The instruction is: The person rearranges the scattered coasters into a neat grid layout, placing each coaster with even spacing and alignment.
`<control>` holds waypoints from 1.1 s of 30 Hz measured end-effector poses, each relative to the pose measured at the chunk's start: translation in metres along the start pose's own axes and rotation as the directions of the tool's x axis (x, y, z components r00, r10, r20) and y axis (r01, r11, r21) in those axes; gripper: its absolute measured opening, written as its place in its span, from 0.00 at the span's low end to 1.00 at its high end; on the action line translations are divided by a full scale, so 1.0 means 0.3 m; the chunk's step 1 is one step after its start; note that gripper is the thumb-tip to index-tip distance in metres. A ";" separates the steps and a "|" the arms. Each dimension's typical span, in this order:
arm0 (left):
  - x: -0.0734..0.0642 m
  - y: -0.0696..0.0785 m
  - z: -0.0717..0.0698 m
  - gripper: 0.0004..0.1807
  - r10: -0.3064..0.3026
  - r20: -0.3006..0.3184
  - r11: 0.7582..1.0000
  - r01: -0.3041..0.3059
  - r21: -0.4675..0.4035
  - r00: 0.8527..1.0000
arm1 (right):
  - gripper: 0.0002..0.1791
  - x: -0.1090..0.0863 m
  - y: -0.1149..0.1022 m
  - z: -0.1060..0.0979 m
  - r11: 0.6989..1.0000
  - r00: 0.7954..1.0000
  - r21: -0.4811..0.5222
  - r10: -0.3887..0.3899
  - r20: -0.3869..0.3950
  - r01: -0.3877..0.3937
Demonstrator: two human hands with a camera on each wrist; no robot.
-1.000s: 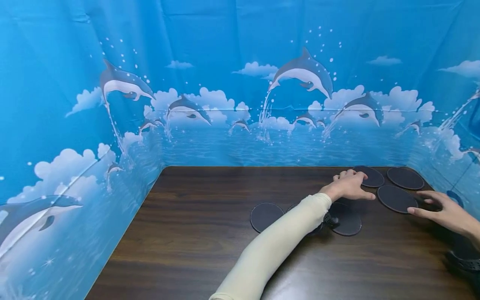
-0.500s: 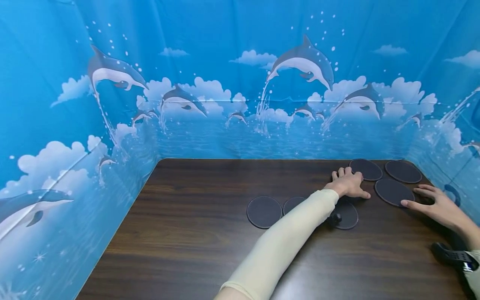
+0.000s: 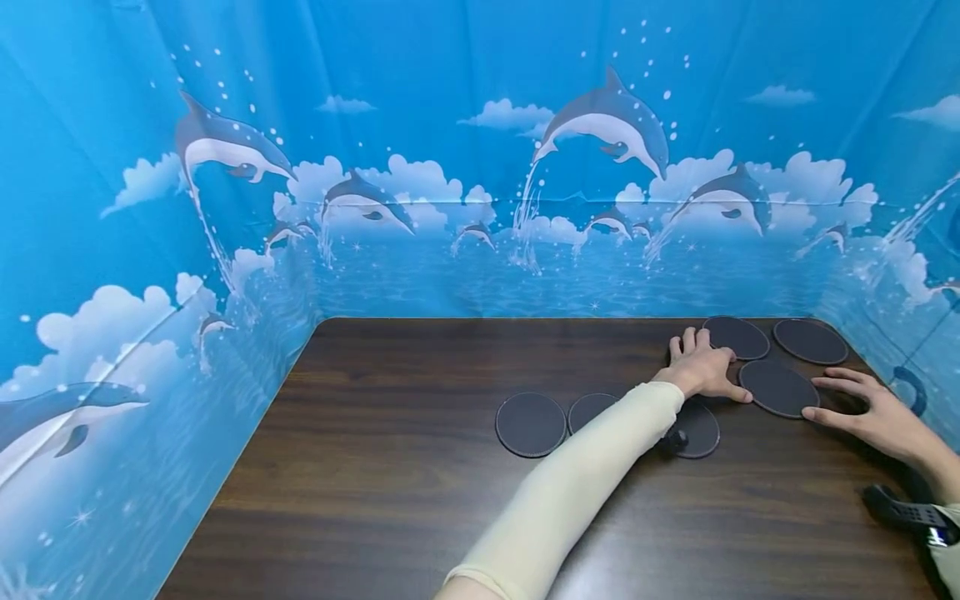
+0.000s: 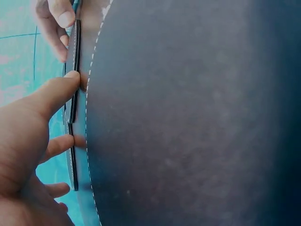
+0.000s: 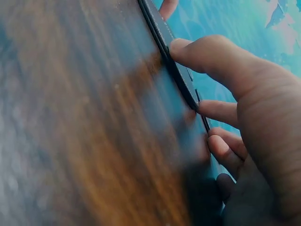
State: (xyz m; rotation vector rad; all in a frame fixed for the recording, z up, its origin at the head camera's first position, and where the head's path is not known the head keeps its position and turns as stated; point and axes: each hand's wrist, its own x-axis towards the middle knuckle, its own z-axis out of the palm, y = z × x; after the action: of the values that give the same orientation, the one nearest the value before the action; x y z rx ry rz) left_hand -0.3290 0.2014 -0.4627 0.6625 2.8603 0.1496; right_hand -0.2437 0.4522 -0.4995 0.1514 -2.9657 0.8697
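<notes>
Several round black coasters lie flat on the table. In the head view my left hand (image 3: 701, 368) is spread, its thumb at the left edge of the middle coaster (image 3: 778, 388) and its fingers at the back coaster (image 3: 738, 337). Opposite it, my right hand (image 3: 873, 410) has thumb and forefinger against the middle coaster's right edge. The right wrist view shows that thumb (image 5: 193, 52) and forefinger apart along the rim. A stitched coaster (image 4: 178, 103) fills most of the left wrist view. Behind the right hand lies a corner coaster (image 3: 812, 342).
A row of coasters, with a left one (image 3: 531, 425), a partly covered one (image 3: 587, 411) and one under the left wrist (image 3: 699, 431), lies nearer on the dark wooden table (image 3: 360, 467). A blue dolphin-print curtain (image 3: 450, 100) surrounds the table's back and sides.
The middle coaster has shifted slightly left, toward my left thumb, with the right hand's fingers at its edge. The head view tilted down a little earlier on.
</notes>
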 end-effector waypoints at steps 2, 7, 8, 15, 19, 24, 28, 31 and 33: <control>0.001 0.001 0.003 0.34 0.013 -0.009 1.000 -0.013 -0.002 1.000 | 0.47 -0.001 0.000 0.001 1.000 1.000 -0.002 -0.016 0.008 0.016; 0.015 0.007 -0.005 0.31 0.039 -0.018 0.999 -0.039 -0.020 0.999 | 0.49 0.012 -0.006 -0.011 0.998 0.998 -0.001 -0.056 0.035 0.056; 0.020 0.009 -0.008 0.30 0.043 -0.020 0.999 -0.043 -0.022 0.999 | 0.49 0.015 -0.008 -0.015 0.998 0.997 0.003 -0.061 0.037 0.061; 0.005 0.018 -0.006 0.31 0.056 -0.042 0.998 -0.057 -0.005 0.998 | 0.48 0.012 -0.015 -0.020 0.999 0.997 0.030 -0.041 0.066 0.039; 0.000 0.018 0.005 0.30 0.064 -0.038 0.998 -0.065 -0.026 0.997 | 0.48 0.003 -0.014 -0.017 0.999 0.997 0.026 -0.042 0.063 0.040; 0.005 0.021 -0.009 0.29 0.071 -0.064 0.997 -0.073 -0.030 0.995 | 0.49 0.006 -0.015 -0.017 0.999 0.999 0.013 -0.040 0.023 0.040; 0.001 0.026 -0.012 0.29 0.065 -0.072 0.998 -0.067 -0.022 0.995 | 0.49 0.008 -0.021 -0.017 0.998 0.998 0.018 -0.061 0.003 0.061; -0.008 0.031 -0.003 0.26 0.068 -0.070 0.997 -0.070 -0.024 0.995 | 0.46 0.001 -0.022 -0.021 0.995 0.995 0.033 -0.098 0.002 0.098; -0.012 0.032 0.005 0.25 0.069 -0.065 0.997 -0.071 -0.027 0.995 | 0.45 -0.003 -0.022 -0.021 0.993 0.994 0.041 -0.113 0.005 0.113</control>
State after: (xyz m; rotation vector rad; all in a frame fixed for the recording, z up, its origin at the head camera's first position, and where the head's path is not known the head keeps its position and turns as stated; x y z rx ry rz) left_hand -0.3213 0.2085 -0.4622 0.7665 2.8909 0.2268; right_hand -0.2421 0.4502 -0.4906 0.3212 -2.9136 0.9167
